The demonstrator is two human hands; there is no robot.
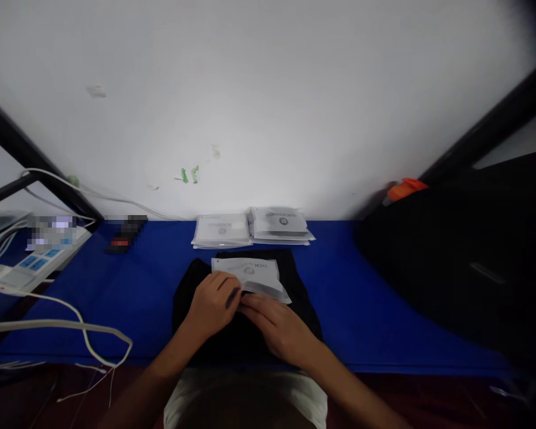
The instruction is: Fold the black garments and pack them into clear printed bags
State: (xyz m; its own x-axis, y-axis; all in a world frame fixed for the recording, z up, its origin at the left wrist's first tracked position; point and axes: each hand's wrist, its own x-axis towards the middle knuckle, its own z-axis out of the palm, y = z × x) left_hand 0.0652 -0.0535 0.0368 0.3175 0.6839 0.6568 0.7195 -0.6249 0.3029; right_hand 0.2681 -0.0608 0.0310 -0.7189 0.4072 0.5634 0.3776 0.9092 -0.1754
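Observation:
A frosted white plastic pouch [254, 271] with grey print lies on a folded black garment [301, 307]. My left hand [215, 302] is closed at the pouch's lower left edge, fingers bent. A small dark piece shows by its fingertips; I cannot make out what it is. My right hand [279, 326] meets the left at the pouch's near edge, its fingers pressed together and partly under that edge. The fingertips of both hands nearly touch, and the grip itself is partly hidden.
Two stacks of similar pouches, a left stack [222, 231] and a right stack [280, 225], lie against the wall on the blue tabletop [339, 280]. At left are a dark object [125, 234], a power strip [38, 260] and white cables [78, 325]. Black fabric [455, 256] fills the right side.

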